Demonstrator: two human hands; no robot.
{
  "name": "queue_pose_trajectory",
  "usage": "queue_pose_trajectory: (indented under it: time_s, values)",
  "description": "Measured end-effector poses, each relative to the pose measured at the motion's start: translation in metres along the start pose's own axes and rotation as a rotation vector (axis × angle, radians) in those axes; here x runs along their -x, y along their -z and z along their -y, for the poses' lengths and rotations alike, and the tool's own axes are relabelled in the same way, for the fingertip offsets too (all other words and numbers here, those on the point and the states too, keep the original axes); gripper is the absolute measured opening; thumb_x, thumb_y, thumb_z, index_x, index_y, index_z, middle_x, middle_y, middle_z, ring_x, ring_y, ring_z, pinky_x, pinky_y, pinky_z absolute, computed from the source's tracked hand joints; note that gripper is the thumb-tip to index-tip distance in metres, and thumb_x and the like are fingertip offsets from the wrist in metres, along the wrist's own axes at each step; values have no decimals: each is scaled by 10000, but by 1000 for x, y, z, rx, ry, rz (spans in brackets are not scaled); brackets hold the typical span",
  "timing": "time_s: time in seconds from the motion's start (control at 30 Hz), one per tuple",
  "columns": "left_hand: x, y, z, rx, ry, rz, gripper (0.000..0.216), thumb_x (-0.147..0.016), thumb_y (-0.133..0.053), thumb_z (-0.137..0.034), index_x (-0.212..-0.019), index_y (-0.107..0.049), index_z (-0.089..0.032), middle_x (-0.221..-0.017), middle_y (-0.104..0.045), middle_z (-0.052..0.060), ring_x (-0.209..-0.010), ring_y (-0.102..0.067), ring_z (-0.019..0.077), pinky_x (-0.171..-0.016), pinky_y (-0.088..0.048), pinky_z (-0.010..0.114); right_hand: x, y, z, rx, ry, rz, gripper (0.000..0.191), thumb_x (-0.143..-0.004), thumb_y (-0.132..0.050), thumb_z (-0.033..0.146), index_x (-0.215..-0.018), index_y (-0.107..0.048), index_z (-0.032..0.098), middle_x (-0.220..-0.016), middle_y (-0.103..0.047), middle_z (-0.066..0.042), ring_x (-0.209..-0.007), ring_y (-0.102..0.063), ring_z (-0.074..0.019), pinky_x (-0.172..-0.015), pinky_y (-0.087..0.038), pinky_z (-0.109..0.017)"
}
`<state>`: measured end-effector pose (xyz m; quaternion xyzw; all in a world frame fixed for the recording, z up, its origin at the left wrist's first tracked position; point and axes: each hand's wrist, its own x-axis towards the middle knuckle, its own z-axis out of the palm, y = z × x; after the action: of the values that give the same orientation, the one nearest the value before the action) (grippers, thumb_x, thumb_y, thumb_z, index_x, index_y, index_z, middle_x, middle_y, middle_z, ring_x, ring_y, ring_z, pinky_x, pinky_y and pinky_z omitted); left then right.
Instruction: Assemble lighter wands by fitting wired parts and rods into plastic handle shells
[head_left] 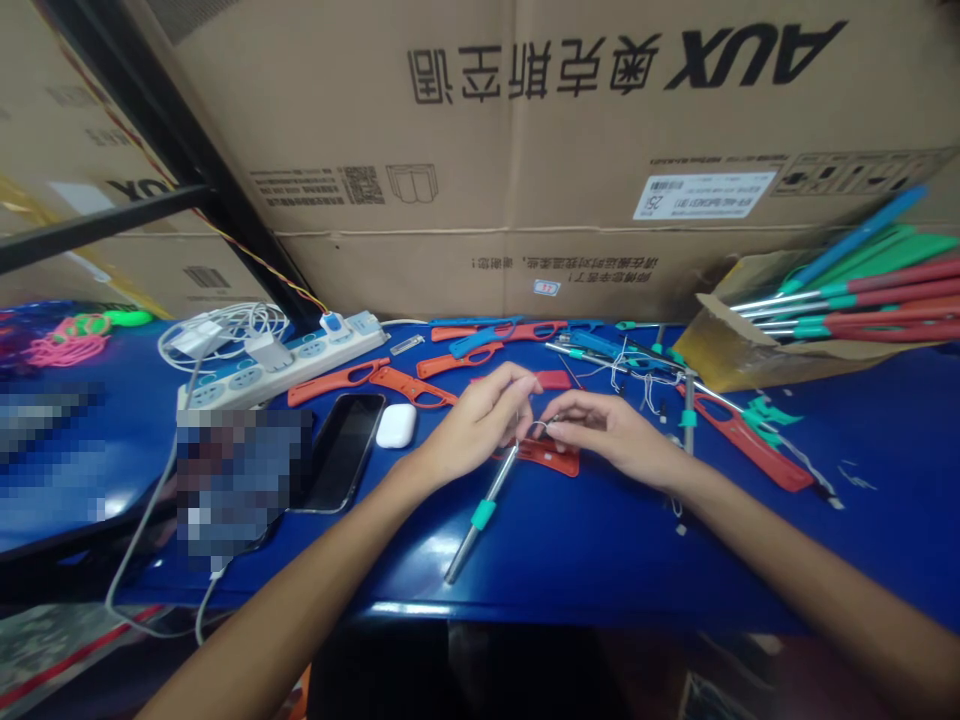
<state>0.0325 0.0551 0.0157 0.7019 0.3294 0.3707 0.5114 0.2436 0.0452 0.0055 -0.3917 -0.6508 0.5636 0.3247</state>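
My left hand (491, 415) is closed in a pinch on a thin wire at the upper end of a metal lighter tube (466, 553) with a teal collar. The tube slants down toward the table's front edge. My right hand (604, 428) is closed too, its fingertips pinching a thin wire that loops toward my left hand; a small dark part at its end is hard to make out. Beneath both hands lies an orange-red lighter handle shell (555, 460), partly covered. Another red piece (553, 380) lies just behind my fingers.
Orange handle shells (409, 385) and blue ones (487, 338) lie behind. To the right are wired tubes (688, 400), a red handle (757, 445) and a carton (720, 335) of lighters. A power strip (300, 355), phone (345, 450) and white earbud case (396, 426) sit left. Cardboard boxes (450, 200) stand behind.
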Motion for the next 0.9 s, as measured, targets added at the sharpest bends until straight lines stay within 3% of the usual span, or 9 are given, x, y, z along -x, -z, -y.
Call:
queue_pose_trajectory:
  time_s: [0.17,0.47,0.73,0.9]
  values:
    - [0,3,-3,-220,-33,53,291,-1051,-408,-369,-900,-567,-177,-706,-594,-30,-629,-538,94,-641,-424,223,0,0,1,9,1,-1,236,-832,-730,393,-982,-695,214,-877,-717,-18,-758,-653,-144,-784,-546,-339]
    - [1,7,-3,-364,-49,43,304,-1032,-443,-357,-868,-619,-172,-745,-623,-22,-684,-569,110,-664,-415,242,0,2,-1,62,-2,-29,245,-825,-728,398,-968,-663,210,-926,-722,-29,-889,-688,-188,-860,-548,-377]
    - [1,6,-1,-382,-93,36,285,-1029,-420,-313,-922,-649,-183,-806,-655,-1,-712,-585,124,-679,-428,258,3,0,2,151,16,22,261,-890,-649,457,-981,-629,213,-864,-663,-17,-770,-616,-163,-710,-500,-327]
    - [1,5,1,-301,-64,28,197,-1021,-463,-325,-1145,-550,-200,-788,-671,-9,-717,-625,136,-686,-453,258,4,-1,4,208,46,19,203,-897,-636,409,-934,-611,211,-880,-634,-20,-755,-568,-153,-692,-471,-315]
